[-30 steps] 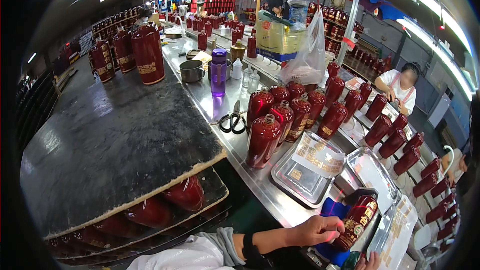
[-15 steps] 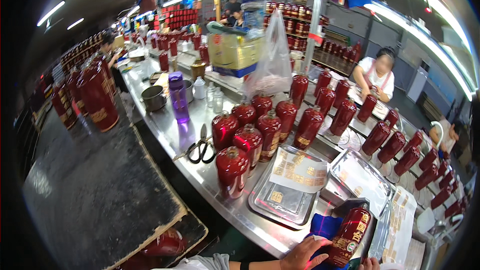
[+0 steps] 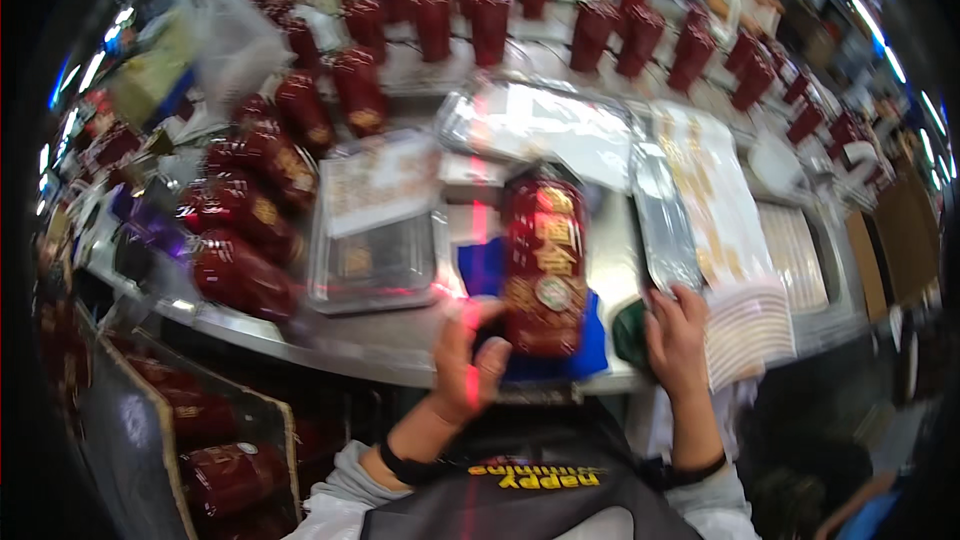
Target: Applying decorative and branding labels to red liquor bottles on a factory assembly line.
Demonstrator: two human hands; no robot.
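A dark red glossy bottle [image 3: 545, 275] with gold characters and a round pale emblem lies with its neck away from me. It rests in a dark holder over a blue cloth [image 3: 590, 350]. My left hand [image 3: 465, 365] is at its lower left side, open, thumb and fingers apart; whether it touches the bottle is unclear. To the right, my right hand [image 3: 680, 340] is beside a dark green piece [image 3: 629, 332], close to the end of a narrow metal tray [image 3: 668, 230]. Its fingers look bent but are blurred, and anything between them cannot be made out.
A clear-lidded metal tray [image 3: 375, 275] with a sheet of gold labels [image 3: 380, 180] stands left, beside several red bottles [image 3: 240, 275]. White label sheets [image 3: 705, 200] lie right. More bottles line the far side, where people work. A cardboard box [image 3: 900, 240] stands far right.
My view has swung right and down, bringing the labelled bottle to the middle. My left hand has drawn off the blue cloth, fingers still apart. More of my right hand shows now.
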